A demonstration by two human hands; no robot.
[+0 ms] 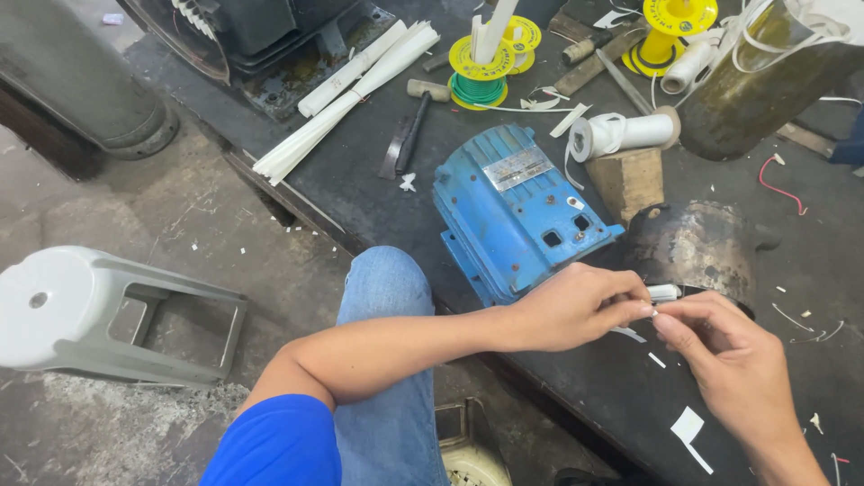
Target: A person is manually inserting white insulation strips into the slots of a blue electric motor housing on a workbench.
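My left hand (576,306) and my right hand (729,355) meet over the dark workbench (378,193), both pinching a small white tube-like strip (664,292) between the fingertips. Just behind them lies a blue finned motor housing (513,216), and to its right a rusty dark round motor part (697,245). My left forearm crosses above my knee in blue jeans (387,297).
A hammer (416,121), a bundle of white strips (346,94), yellow wire spools (481,72), a roll of white tape (621,133) on a wooden block (628,180) and a large cylinder (765,85) sit at the back. A grey plastic stool (81,310) lies tipped on the floor at left.
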